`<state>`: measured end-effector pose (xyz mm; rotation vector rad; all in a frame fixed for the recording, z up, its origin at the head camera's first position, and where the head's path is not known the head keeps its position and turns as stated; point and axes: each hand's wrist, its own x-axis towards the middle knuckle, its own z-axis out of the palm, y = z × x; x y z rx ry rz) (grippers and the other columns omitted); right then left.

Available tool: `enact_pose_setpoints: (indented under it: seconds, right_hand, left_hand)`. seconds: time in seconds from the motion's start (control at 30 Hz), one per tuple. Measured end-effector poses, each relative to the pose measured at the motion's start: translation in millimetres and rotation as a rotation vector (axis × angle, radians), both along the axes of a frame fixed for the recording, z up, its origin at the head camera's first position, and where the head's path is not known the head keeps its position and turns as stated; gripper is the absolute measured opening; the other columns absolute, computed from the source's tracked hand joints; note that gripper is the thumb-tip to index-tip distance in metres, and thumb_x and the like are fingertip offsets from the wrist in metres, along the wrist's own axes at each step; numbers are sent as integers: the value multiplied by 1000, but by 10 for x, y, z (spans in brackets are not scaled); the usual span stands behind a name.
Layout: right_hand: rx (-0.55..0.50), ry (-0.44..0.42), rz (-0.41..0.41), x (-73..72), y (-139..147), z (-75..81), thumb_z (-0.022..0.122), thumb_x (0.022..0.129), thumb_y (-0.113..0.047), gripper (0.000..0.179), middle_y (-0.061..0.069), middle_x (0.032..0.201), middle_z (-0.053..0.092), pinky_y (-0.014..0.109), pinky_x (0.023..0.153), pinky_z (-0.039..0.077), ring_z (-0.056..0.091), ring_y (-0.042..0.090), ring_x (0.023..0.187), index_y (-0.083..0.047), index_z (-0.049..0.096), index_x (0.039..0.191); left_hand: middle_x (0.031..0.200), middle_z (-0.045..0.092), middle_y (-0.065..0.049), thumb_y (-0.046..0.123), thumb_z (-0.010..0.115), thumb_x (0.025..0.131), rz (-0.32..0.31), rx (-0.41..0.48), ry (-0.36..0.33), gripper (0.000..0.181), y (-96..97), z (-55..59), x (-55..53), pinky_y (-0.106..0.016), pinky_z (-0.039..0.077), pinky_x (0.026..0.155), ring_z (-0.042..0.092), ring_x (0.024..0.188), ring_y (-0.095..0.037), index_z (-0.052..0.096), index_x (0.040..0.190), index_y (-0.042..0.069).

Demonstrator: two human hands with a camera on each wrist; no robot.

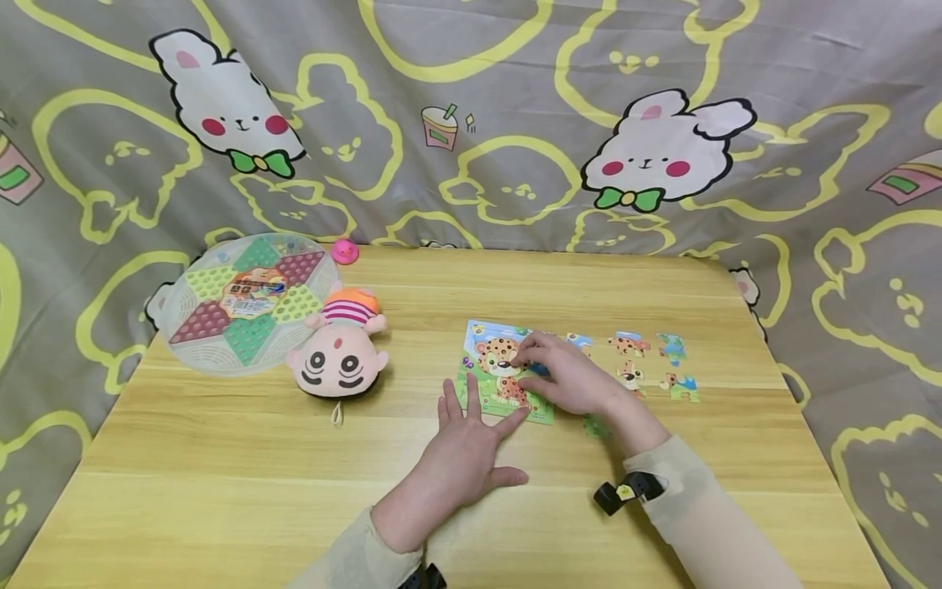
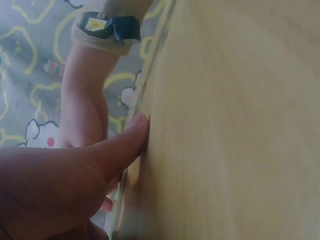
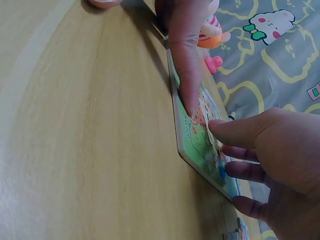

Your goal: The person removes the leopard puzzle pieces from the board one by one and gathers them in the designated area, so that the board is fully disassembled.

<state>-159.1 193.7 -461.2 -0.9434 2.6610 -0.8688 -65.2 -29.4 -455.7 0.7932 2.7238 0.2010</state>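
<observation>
A small puzzle board [image 1: 500, 415] with a spotted leopard cub on it lies flat on the table. My right hand [image 1: 567, 372] is over the board's right half, its thumb and fingers bent together. In the right wrist view, the thumb [image 3: 240, 131] and fingers seem to pinch a thin puzzle piece [image 3: 214, 142] at the board's surface; most of it is hidden. The left hand [image 1: 464, 450] lies spread along the board's near edge, fingertips touching it. Its thumb points out to the right over the table. One left finger [image 3: 186, 65] reaches onto the picture.
Several loose puzzle pieces [image 1: 672, 349] lie right of the board, one green piece [image 1: 596, 425] near the right wrist. To the left are a plush doll [image 1: 338, 360], a round checkers board [image 1: 199, 282] and a pink duck [image 1: 345, 251]. A patterned curtain [image 1: 515, 98] hangs behind the wooden table [image 1: 243, 491].
</observation>
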Motion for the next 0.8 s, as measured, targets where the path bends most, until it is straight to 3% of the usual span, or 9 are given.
enact_pose_setpoints:
  seconds: [0.33,0.57,0.8]
  right_hand:
    - [31,17,12,69,-68,66,77,100,-21,25,0,120,66,48,97,52,62,20,111,-11,76,122]
    - [73,-10,-5,136,-164,99,76,100,-26,27,-4,115,72,54,105,47,64,20,114,-12,75,124]
    - [64,-19,7,115,-210,53,79,99,-25,31,-6,104,68,41,91,54,63,12,97,-8,74,124]
  left_hand:
    - [159,17,-49,78,59,92,-16,-5,5,86,-1,-9,4,-75,31,114,14,138,-79,34,166,42]
    - [159,19,-49,79,57,92,-24,-28,24,87,-1,-8,4,-73,33,113,17,139,-78,31,167,42]
    - [159,17,-48,79,57,91,-17,-39,9,88,4,4,8,-72,36,112,16,139,-78,31,167,42]
